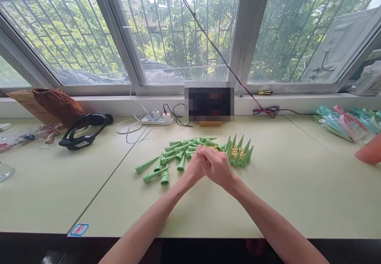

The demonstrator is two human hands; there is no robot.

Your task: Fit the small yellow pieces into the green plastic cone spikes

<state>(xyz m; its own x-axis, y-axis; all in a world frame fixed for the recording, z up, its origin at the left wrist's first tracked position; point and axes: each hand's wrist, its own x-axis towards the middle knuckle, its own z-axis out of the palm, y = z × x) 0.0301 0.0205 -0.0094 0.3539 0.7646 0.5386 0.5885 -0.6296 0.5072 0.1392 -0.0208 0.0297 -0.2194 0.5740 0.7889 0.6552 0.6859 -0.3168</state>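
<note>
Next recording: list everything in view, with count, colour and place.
loose spikes: some twenty, green, heaped left of the hands
upright spikes: about ten, green, ringed around the yellow pieces, right of the hands
yellow pieces: many, yellow, inside that ring
power strip: one, white, by the sill
headset: one, black, table left
bag: one, brown, far left
screen: one, blurred, behind the spikes
wire bundle: one, red and blue, right of the screen
clips: a bagful, teal and pink, far right
table: one surface, pale green, seams showing
left hand: one, bare, closed against the right hand
right hand: one, bare, between heap and ring; contents hidden
</note>
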